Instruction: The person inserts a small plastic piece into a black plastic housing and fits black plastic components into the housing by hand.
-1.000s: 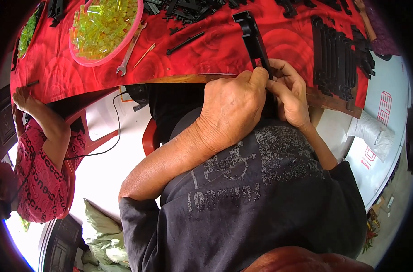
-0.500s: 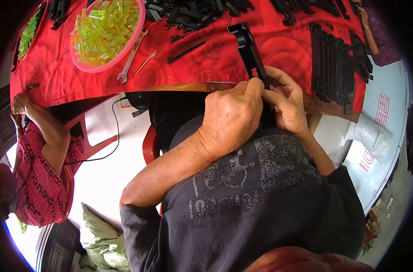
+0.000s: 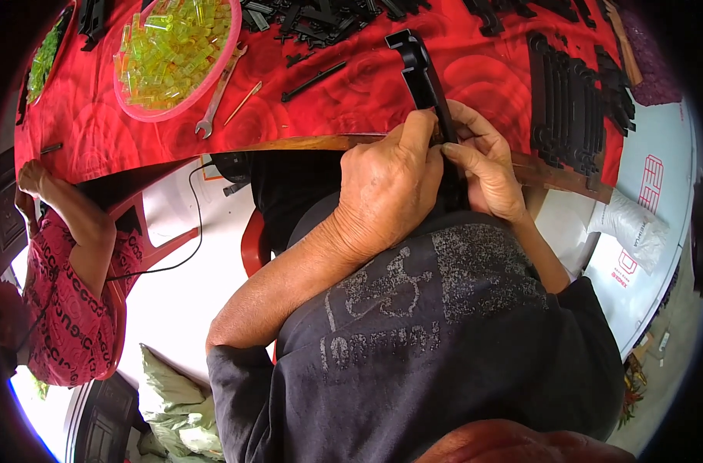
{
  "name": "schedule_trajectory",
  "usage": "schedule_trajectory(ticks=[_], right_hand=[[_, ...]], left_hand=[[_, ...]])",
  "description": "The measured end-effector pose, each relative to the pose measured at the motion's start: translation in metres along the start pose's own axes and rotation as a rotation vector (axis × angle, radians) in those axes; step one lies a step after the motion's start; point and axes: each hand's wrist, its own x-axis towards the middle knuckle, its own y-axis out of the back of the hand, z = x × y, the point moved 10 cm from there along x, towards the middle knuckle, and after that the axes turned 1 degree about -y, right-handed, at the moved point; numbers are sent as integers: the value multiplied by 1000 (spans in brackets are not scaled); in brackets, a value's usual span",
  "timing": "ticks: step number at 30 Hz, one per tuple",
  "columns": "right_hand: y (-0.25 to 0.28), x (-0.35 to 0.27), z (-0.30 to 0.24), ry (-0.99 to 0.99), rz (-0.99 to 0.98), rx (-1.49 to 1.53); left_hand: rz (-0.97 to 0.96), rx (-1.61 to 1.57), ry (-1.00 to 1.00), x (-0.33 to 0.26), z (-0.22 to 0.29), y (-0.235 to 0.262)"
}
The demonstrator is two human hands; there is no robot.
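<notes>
A long black plastic part (image 3: 419,71) with a hooked upper end stands tilted at the table's front edge, close to my body. My left hand (image 3: 386,185) is closed against its left side, the fingers bent and the back of the hand hiding what the fingertips press on. From the right, my right hand (image 3: 488,166) grips the same part lower down, thumb in front and fingers behind. The part's lower end disappears between my hands and my dark shirt. Whether a smaller piece sits in the left fingertips cannot be seen.
On the red-covered table (image 3: 289,116) are a pink basket (image 3: 118,96) of yellow-green clear pieces, a wrench (image 3: 219,92), a wooden stick (image 3: 243,103) and a thin black rod (image 3: 313,82). Black parts lie heaped (image 3: 313,23) behind and rowed (image 3: 563,104) at right. Another person's arm (image 3: 77,204) rests at left.
My left hand has shifted slightly up and left along the black part, its knuckles higher. The right hand keeps its grip, and the part stays in nearly the same place.
</notes>
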Motion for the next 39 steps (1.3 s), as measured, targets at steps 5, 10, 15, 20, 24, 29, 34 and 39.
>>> schedule_trajectory(ticks=[5,10,15,20,24,29,34,39], right_hand=[[0,0,-1,17,-10,5],[-1,1,-2,29,2,7],[-3,1,-3,11,-5,-1],[0,1,0,6,7,0],[3,-1,1,-19,32,36],[3,-2,2,-36,20,36],[5,-3,5,-64,31,59],[5,-3,2,-36,31,14]], left_hand=[[18,-21,37,1,-4,-1],[27,-24,2,2,-3,-2],[9,-20,-2,1,-4,-4],[-15,-11,4,3,-5,-4],[-13,20,-1,5,0,-3],[-14,17,-9,4,2,-3],[-60,78,-36,5,5,-7],[-92,79,-33,7,6,-7]])
